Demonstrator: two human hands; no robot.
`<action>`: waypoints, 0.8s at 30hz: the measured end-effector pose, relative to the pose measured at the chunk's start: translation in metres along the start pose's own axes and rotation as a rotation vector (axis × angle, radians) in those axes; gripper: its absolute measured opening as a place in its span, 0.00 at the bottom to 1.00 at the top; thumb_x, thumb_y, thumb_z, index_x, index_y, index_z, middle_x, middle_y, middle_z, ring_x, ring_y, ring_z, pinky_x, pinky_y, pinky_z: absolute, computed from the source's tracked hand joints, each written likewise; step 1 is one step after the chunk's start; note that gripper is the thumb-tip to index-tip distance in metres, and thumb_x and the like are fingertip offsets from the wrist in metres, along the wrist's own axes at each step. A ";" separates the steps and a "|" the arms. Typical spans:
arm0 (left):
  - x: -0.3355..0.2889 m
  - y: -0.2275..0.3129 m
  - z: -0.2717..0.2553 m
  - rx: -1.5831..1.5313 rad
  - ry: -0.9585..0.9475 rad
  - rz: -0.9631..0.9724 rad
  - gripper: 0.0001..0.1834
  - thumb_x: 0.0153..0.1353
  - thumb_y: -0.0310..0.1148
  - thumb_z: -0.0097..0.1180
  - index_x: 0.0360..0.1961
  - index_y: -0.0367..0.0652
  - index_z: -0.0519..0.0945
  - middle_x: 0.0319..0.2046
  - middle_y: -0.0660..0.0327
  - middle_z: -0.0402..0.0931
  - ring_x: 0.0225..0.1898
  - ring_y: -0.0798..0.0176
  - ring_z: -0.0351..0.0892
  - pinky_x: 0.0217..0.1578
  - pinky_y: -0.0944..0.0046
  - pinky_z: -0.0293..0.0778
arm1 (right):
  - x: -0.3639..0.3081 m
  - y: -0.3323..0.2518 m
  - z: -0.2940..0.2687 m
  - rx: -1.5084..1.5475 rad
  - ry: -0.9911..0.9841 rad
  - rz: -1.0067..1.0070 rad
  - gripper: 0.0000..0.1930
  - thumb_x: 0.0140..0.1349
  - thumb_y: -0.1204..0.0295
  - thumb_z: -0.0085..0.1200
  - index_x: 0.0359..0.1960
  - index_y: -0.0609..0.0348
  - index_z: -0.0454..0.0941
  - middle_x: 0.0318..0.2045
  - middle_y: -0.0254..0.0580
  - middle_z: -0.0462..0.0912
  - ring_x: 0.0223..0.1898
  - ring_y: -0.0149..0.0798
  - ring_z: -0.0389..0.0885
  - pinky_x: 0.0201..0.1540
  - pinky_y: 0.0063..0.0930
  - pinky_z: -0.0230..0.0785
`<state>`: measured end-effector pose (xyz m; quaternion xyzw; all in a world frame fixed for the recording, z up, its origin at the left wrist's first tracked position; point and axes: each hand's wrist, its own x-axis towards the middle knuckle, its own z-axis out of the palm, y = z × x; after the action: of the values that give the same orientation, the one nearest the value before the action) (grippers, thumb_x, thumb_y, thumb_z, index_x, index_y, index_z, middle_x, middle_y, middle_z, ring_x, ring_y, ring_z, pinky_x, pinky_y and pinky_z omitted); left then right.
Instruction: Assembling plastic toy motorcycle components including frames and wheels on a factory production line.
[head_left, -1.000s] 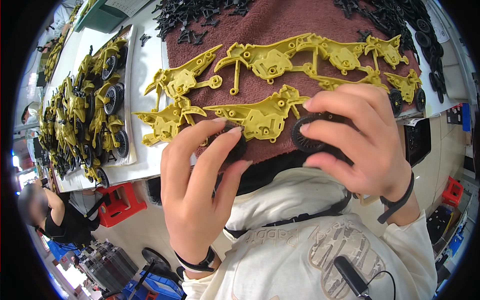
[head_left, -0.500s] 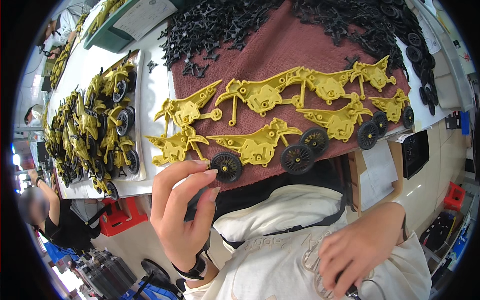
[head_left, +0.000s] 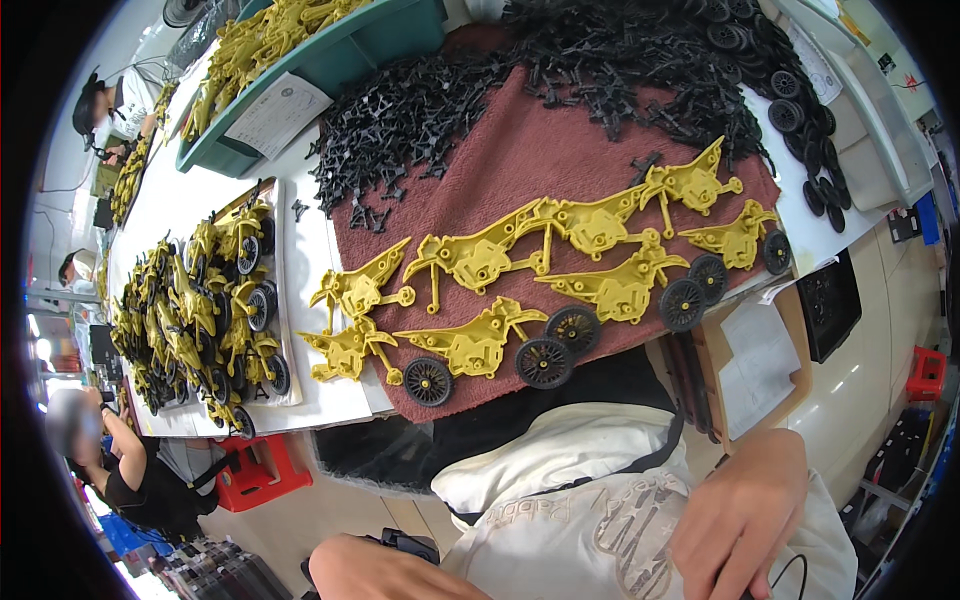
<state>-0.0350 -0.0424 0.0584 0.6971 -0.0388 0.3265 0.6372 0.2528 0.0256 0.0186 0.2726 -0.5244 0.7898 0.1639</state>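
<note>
My left hand (head_left: 385, 572) is low at the bottom edge, only its back and wrist showing; its fingers are out of sight. My right hand (head_left: 742, 515) is in front of my light shirt with fingers curled downward, beside a thin black cable (head_left: 797, 572); what it grips, if anything, is hidden. Neither hand touches the table. Several yellow motorbike half shells (head_left: 478, 262) lie in two rows on a brown cloth (head_left: 450, 215). Black spoked wheels (head_left: 428, 381) sit on the cloth's near side, at the front row of shells.
Piles of small black parts (head_left: 400, 120) cover the cloth's far side, with loose black wheels (head_left: 786, 116) at far right. Assembled yellow motorbikes (head_left: 170, 310) crowd a tray at left. Behind stands a green bin (head_left: 350, 70) of yellow parts. Another person (head_left: 130, 460) is at far left.
My left hand has pulled back from the front-left wheel down to the bottom edge. My right hand has shifted slightly right and lower. The view has tilted, showing more of the green bin.
</note>
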 end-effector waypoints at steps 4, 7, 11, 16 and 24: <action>0.011 -0.009 0.001 -0.085 -0.106 0.037 0.10 0.68 0.25 0.49 0.41 0.32 0.82 0.44 0.49 0.79 0.41 0.52 0.80 0.40 0.59 0.77 | 0.007 -0.005 0.008 -0.065 0.085 -0.105 0.13 0.67 0.68 0.57 0.40 0.69 0.82 0.34 0.47 0.81 0.30 0.44 0.80 0.28 0.32 0.70; 0.014 -0.011 0.007 -0.073 -0.146 0.013 0.10 0.69 0.25 0.48 0.41 0.32 0.81 0.43 0.51 0.77 0.39 0.54 0.79 0.39 0.59 0.76 | 0.006 -0.011 0.009 -0.124 0.087 -0.087 0.13 0.67 0.68 0.57 0.40 0.69 0.82 0.34 0.47 0.81 0.30 0.44 0.80 0.29 0.32 0.71; 0.016 -0.017 0.004 -0.095 -0.176 0.022 0.09 0.69 0.25 0.48 0.42 0.33 0.80 0.42 0.52 0.76 0.36 0.55 0.77 0.38 0.59 0.75 | 0.005 -0.011 0.012 -0.184 0.124 -0.083 0.13 0.67 0.68 0.57 0.40 0.69 0.82 0.34 0.46 0.80 0.29 0.42 0.80 0.28 0.30 0.70; 0.017 -0.022 -0.003 -0.076 -0.083 0.144 0.10 0.69 0.27 0.49 0.42 0.34 0.81 0.40 0.54 0.78 0.36 0.56 0.77 0.37 0.61 0.74 | 0.008 -0.027 0.011 -0.264 0.107 -0.091 0.13 0.66 0.67 0.58 0.40 0.69 0.82 0.33 0.46 0.80 0.28 0.43 0.79 0.29 0.30 0.71; 0.025 -0.024 -0.003 -0.052 -0.093 0.055 0.12 0.71 0.30 0.48 0.42 0.35 0.82 0.40 0.55 0.78 0.36 0.57 0.78 0.36 0.59 0.73 | -0.008 -0.019 -0.007 -0.240 0.183 -0.053 0.13 0.65 0.67 0.59 0.40 0.69 0.82 0.33 0.48 0.81 0.28 0.45 0.79 0.29 0.32 0.70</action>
<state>-0.0057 -0.0266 0.0504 0.6934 -0.0959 0.3098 0.6434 0.2674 0.0399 0.0259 0.1918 -0.5906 0.7383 0.2634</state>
